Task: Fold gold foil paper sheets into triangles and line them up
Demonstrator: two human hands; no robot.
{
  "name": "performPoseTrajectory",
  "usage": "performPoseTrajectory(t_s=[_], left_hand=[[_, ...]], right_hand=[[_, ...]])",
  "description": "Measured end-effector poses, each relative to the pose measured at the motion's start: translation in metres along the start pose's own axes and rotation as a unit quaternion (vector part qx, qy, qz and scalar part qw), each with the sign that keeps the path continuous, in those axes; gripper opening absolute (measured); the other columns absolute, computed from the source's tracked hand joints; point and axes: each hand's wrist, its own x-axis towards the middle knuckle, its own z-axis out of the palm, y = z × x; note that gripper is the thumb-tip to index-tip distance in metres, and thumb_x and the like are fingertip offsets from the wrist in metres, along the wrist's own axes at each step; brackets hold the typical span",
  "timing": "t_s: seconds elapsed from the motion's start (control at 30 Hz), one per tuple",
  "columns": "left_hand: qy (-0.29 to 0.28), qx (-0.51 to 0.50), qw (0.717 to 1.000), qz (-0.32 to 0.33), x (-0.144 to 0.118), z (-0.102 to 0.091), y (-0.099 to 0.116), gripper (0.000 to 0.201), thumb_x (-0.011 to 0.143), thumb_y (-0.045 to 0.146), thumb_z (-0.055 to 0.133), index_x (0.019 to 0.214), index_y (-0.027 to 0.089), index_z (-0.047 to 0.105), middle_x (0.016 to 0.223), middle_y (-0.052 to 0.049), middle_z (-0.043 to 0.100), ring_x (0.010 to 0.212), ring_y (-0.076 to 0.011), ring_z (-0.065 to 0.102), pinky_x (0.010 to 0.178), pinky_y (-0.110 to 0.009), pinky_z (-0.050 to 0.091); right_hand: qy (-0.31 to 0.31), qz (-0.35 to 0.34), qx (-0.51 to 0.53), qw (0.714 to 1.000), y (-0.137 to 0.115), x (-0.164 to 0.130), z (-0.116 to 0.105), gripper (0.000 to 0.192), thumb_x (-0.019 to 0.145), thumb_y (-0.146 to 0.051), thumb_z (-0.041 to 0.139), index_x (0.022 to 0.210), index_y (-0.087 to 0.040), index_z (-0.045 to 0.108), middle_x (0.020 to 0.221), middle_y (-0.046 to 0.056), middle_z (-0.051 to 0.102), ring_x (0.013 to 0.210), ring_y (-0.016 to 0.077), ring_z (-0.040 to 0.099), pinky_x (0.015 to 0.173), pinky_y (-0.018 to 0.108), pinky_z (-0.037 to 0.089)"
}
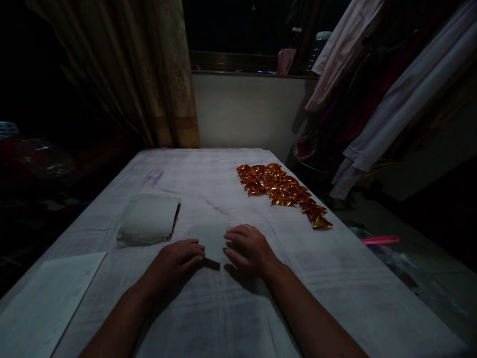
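Between my hands a small pale sheet of paper (208, 236) lies over the cloth, with a dark strip showing along its near edge. My left hand (182, 258) pinches the sheet's left side, its fingers bent and the thumb close to them. At the right side my right hand (249, 249) grips the sheet with curled fingers. A stack of similar pale paper (149, 219) sits left of and beyond my left hand, brownish-gold along its right edge. Several shiny gold folded foil pieces (276, 185) lie grouped toward the far right edge.
A white checked cloth (238, 318) covers the table. A large white sheet (48, 298) lies at the near left. Behind are a curtain (160, 74) and a ledge holding a pink cup (285, 61). Clothes (391, 94) hang at the right; a pink handle (380, 240) shows below.
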Motion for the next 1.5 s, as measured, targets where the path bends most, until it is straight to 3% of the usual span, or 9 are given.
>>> performPoseTrajectory(t_s=[0.13, 0.23, 0.33, 0.53, 0.63, 0.73, 0.83, 0.97, 1.5], left_hand=[[0.039, 0.003, 0.999, -0.031, 0.001, 0.005, 0.019, 0.031, 0.098, 0.043, 0.051, 0.094, 0.027, 0.077, 0.091, -0.001, 0.078, 0.084, -0.019, 0.073, 0.076, -0.028, 0.053], [0.038, -0.013, 0.998, -0.049, 0.001, 0.006, 0.03, 0.033, 0.098, 0.044, 0.051, 0.09, 0.026, 0.077, 0.082, 0.0, 0.077, 0.075, -0.0174, 0.071, 0.068, -0.026, 0.05], [0.018, -0.068, 0.995, -0.068, 0.001, 0.007, 0.034, 0.034, 0.098, 0.043, 0.05, 0.092, 0.025, 0.077, 0.081, 0.0, 0.077, 0.073, -0.0168, 0.07, 0.066, -0.025, 0.049], [-0.009, -0.119, 0.988, -0.096, 0.005, 0.005, 0.035, 0.028, 0.091, 0.041, 0.055, 0.093, 0.023, 0.076, 0.082, -0.001, 0.077, 0.075, -0.0189, 0.07, 0.069, -0.028, 0.052], [0.037, -0.036, 0.996, -0.076, 0.007, 0.003, 0.029, 0.028, 0.09, 0.043, 0.056, 0.083, 0.023, 0.074, 0.082, -0.004, 0.075, 0.08, -0.0217, 0.069, 0.073, -0.033, 0.053], [0.105, 0.032, 0.994, -0.027, 0.007, 0.008, 0.016, 0.028, 0.089, 0.046, 0.06, 0.092, 0.022, 0.073, 0.105, -0.009, 0.076, 0.102, -0.0276, 0.068, 0.091, -0.043, 0.052], [0.115, 0.06, 0.991, -0.02, 0.006, 0.016, 0.006, 0.031, 0.09, 0.048, 0.06, 0.104, 0.023, 0.071, 0.121, -0.01, 0.073, 0.114, -0.0299, 0.066, 0.101, -0.048, 0.049], [0.115, 0.075, 0.989, -0.046, 0.008, 0.022, 0.007, 0.029, 0.093, 0.045, 0.057, 0.108, 0.024, 0.07, 0.114, -0.008, 0.075, 0.107, -0.0278, 0.068, 0.099, -0.044, 0.05], [0.15, 0.088, 0.983, -0.062, 0.017, 0.029, 0.007, 0.014, 0.091, 0.029, 0.056, 0.093, 0.022, 0.068, 0.097, -0.006, 0.074, 0.095, -0.0267, 0.066, 0.087, -0.044, 0.049]], right_hand=[[-0.034, -0.044, 0.026, 0.998, -0.009, 0.004, -0.001, 0.046, 0.081, -0.05, 0.077, 0.114, -0.02, 0.07, 0.112, 0.011, 0.075, 0.107, 0.0269, 0.065, 0.09, 0.039, 0.047], [-0.084, -0.037, 0.015, 0.996, -0.016, 0.006, -0.002, 0.022, 0.09, -0.039, 0.07, 0.103, -0.023, 0.074, 0.097, 0.006, 0.078, 0.096, 0.0229, 0.069, 0.087, 0.035, 0.047], [-0.112, 0.024, 0.019, 0.993, -0.019, 0.005, -0.003, 0.017, 0.094, -0.027, 0.059, 0.094, -0.025, 0.077, 0.082, 0.002, 0.077, 0.079, 0.0182, 0.07, 0.077, 0.03, 0.047], [-0.134, 0.167, 0.191, 0.958, -0.018, 0.003, -0.009, 0.018, 0.087, -0.02, 0.06, 0.088, -0.025, 0.077, 0.075, -0.004, 0.076, 0.067, 0.0134, 0.069, 0.063, 0.021, 0.047], [-0.103, 0.175, 0.14, 0.969, -0.016, 0.006, -0.008, 0.016, 0.086, -0.017, 0.061, 0.085, -0.024, 0.076, 0.079, -0.002, 0.075, 0.073, 0.0149, 0.068, 0.069, 0.024, 0.049], [-0.07, 0.153, 0.059, 0.984, -0.012, 0.011, -0.002, 0.015, 0.084, -0.013, 0.064, 0.084, -0.023, 0.075, 0.088, 0.003, 0.075, 0.086, 0.0183, 0.067, 0.081, 0.03, 0.05], [-0.057, 0.145, 0.007, 0.988, -0.008, 0.018, 0.004, 0.013, 0.084, -0.012, 0.065, 0.086, -0.022, 0.074, 0.111, 0.008, 0.073, 0.106, 0.0233, 0.064, 0.092, 0.037, 0.049], [-0.076, 0.164, -0.029, 0.983, -0.003, 0.025, 0.013, 0.012, 0.084, -0.013, 0.066, 0.086, -0.022, 0.073, 0.131, 0.01, 0.066, 0.122, 0.0274, 0.057, 0.101, 0.043, 0.046], [-0.206, 0.229, -0.096, 0.946, 0.001, 0.058, 0.005, 0.018, 0.08, -0.022, 0.073, 0.097, -0.027, 0.072, 0.095, 0.004, 0.068, 0.088, 0.0216, 0.061, 0.07, 0.029, 0.039]])
